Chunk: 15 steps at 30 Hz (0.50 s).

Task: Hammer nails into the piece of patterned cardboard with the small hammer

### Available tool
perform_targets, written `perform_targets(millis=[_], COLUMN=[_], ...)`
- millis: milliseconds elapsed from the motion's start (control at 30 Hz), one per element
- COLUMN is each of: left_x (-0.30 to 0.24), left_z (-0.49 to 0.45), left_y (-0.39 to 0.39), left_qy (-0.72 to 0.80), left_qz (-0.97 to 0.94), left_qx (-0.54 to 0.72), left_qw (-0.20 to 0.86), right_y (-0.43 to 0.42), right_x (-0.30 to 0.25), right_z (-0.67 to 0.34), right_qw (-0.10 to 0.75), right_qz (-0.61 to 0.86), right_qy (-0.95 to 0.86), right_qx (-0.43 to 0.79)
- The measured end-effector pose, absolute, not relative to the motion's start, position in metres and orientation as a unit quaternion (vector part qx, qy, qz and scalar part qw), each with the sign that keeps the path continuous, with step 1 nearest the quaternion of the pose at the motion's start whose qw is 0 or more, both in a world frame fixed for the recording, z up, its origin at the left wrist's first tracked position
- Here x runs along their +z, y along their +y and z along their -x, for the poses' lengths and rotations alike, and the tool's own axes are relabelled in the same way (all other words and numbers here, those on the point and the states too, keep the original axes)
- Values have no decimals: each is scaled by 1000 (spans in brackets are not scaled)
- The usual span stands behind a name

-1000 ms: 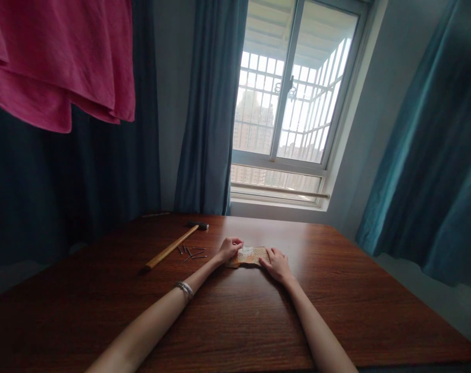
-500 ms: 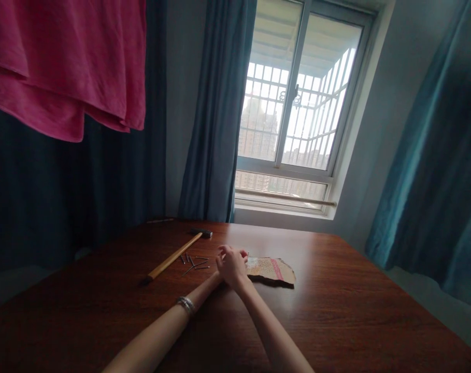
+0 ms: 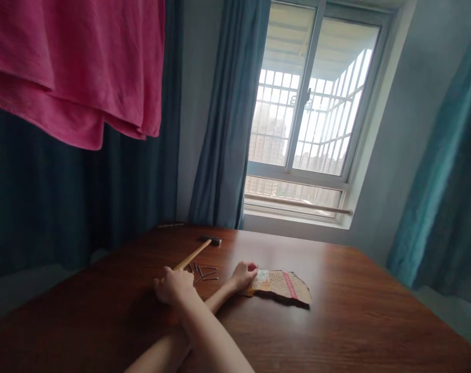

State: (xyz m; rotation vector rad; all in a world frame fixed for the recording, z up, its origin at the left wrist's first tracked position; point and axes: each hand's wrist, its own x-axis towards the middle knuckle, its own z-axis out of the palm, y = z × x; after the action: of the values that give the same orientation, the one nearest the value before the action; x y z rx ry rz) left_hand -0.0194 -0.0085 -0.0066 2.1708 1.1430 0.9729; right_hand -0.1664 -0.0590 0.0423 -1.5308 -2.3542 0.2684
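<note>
My left hand (image 3: pixel 243 275) rests at the left end of a wooden board (image 3: pixel 284 285) with a torn-looking, marked surface and a pink stripe. Thumb and finger pinch a thin nail (image 3: pixel 257 267) that stands upright on the board; its lower part is hidden by the fingers. My right arm crosses over my left one. At the left, my right hand (image 3: pixel 175 285) is closed around the wooden handle of a hammer (image 3: pixel 194 254), whose dark head lies on the table farther back. Several loose nails (image 3: pixel 204 272) lie between the two hands.
The brown wooden table (image 3: pixel 336 321) reaches back to a barred window (image 3: pixel 305 103). Blue curtains (image 3: pixel 223 129) hang beside it. A pink cloth (image 3: pixel 75 67) hangs at the upper left. A thin dark item (image 3: pixel 171 225) lies at the table's far left edge.
My right hand has left the board, crossed leftward over my left arm and taken hold of the hammer's handle. My left hand stays at the nail. The view has shifted slightly.
</note>
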Motion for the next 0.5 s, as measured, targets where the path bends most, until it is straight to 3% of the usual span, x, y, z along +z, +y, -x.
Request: perform_targets(millis=[167, 500], left_x=[-3, 1], left_z=[21, 24], left_y=[-11, -14], left_qy=[421, 429], left_qz=[-797, -787], left_qx=[352, 349], left_qw=[252, 275], right_y=[-53, -38], right_x=[41, 42], right_z=[166, 170], right_qw=[125, 192], right_qz=[515, 590], right_qy=[-842, -765], right_qx=[96, 174])
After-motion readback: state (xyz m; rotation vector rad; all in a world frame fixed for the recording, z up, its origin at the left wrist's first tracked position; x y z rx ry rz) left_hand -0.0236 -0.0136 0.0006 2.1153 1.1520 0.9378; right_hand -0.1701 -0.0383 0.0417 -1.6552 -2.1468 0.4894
